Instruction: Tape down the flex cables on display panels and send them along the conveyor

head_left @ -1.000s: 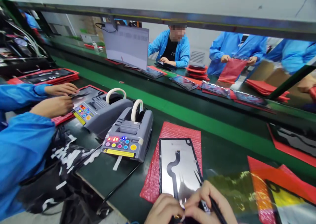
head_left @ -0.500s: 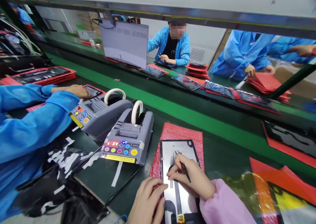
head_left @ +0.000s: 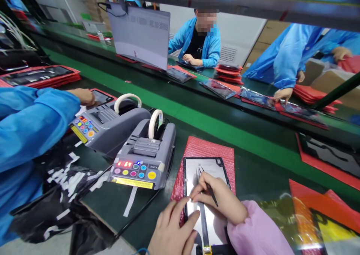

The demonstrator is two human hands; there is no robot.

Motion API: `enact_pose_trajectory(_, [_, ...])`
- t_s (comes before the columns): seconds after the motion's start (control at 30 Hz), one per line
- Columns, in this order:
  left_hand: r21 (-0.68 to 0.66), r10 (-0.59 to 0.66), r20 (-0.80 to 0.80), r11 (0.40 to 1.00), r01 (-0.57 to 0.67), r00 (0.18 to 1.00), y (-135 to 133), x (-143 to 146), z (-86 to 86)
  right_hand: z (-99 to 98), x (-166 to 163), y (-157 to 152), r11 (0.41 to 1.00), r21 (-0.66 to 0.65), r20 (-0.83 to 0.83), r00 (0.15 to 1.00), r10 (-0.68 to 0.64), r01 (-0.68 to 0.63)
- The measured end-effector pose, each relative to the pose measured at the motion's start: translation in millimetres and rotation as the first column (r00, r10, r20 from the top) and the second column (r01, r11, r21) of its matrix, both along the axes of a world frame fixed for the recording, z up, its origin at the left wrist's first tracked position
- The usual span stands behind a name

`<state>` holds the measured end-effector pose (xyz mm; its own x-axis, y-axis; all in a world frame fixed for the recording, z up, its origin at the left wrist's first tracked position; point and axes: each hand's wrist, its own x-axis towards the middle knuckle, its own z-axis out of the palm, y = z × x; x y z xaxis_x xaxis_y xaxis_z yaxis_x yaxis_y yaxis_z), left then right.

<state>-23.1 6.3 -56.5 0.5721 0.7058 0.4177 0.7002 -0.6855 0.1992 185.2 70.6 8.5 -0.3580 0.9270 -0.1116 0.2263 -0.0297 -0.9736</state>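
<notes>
A tablet screen panel [head_left: 209, 165] with a silvery back and black rim rests on a red bubble-wrap sheet [head_left: 204, 145]. A dark flat ribbon cable [head_left: 204, 225] runs down it to a gold-coloured end. My right hand [head_left: 218, 195] lies over the panel, holding black tweezers [head_left: 210, 192] with their tips pointing up and away. Its thumb and forefinger are pinched together at the panel; whether anything small is between them I cannot make out. My left hand [head_left: 174, 228] reaches over the panel's left edge, fingers stretched out and apart, with the forefinger tip close against the right hand's pinch.
Two grey tape dispensers [head_left: 143, 150] [head_left: 109, 123] stand to the left, beside a co-worker's blue sleeves [head_left: 36, 112]. Tape scraps [head_left: 70, 180] cling to a black bag. Red sleeves and a panel [head_left: 323, 213] lie right. Other people in blue work across the green-striped bench.
My left forefinger has moved up and right to meet the right hand's pinch. My head view has shifted slightly. Across the bench, a person's hand at right has reached down to the wrapped panels.
</notes>
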Motion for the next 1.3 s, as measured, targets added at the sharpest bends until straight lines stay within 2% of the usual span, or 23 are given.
enact_pose_trajectory(0.23, [-0.017, -0.015, 0.034, 1.0, 0.016, 0.999, 0, -1, 2.1, -2.3, 7, 3, 0.998, -0.057, -0.05, 0.999, -0.021, 0.018])
enact_pose_trajectory(0.37, [-0.031, -0.005, 0.052, 0.999, 0.007, 0.999, -1, -1, 2.0, -1.5, 9, 4, 0.996, -0.084, -0.076, 0.997, 0.017, -0.023])
enact_pose_trajectory(0.53, [0.001, 0.0, 0.018, 1.0, 0.0, 1.0, 1, -1, 1.4, -0.5, 7, 2, 0.999, -0.013, 0.011, 0.999, 0.045, -0.045])
enact_pose_trajectory(0.67, [-0.001, 0.004, 0.008, 1.0, -0.004, 1.0, 3, 1, 1.7, -13.2, 3, 2, 0.997, 0.074, 0.086, 0.996, 0.016, -0.022])
enact_pose_trajectory(0.73, [0.007, -0.001, 0.003, 1.0, 0.001, 1.0, 3, 1, 1.7, -22.5, 2, 5, 0.98, 0.183, 0.141, 0.985, -0.099, 0.072])
enact_pose_trajectory(0.8, [0.016, 0.003, 0.003, 1.0, -0.003, 1.0, 2, 1, 1.4, -30.3, 5, 11, 0.924, 0.316, 0.192, 0.939, -0.284, 0.215])
enact_pose_trajectory(0.9, [0.063, 0.031, -0.01, 0.998, -0.03, 0.999, 2, 0, 0.9, -33.6, 24, 17, 0.793, 0.437, 0.239, 0.795, -0.557, 0.424])
enact_pose_trajectory(0.97, [0.118, 0.043, -0.048, 0.992, -0.037, 0.998, 3, -1, 1.2, -30.3, 43, 14, 0.714, 0.45, 0.274, 0.679, -0.682, 0.536])
enact_pose_trajectory(1.03, [0.154, 0.042, -0.085, 0.988, -0.029, 0.996, 6, 0, 2.0, -26.2, 60, 1, 0.654, 0.44, 0.306, 0.582, -0.753, 0.615])
enact_pose_trajectory(1.1, [0.164, 0.03, -0.087, 0.986, -0.015, 0.996, 8, 1, 2.7, -25.4, 69, -16, 0.658, 0.401, 0.328, 0.571, -0.753, 0.637])
enact_pose_trajectory(1.2, [0.155, 0.0, -0.039, 0.988, 0.007, 0.999, 9, 4, 2.3, -34.1, 66, -40, 0.713, 0.293, 0.278, 0.657, -0.701, 0.637])
enact_pose_trajectory(1.3, [0.148, -0.003, 0.022, 0.989, -0.001, 1.0, 8, 6, 0.7, -45.6, 56, -48, 0.729, 0.166, 0.149, 0.714, -0.684, 0.664])
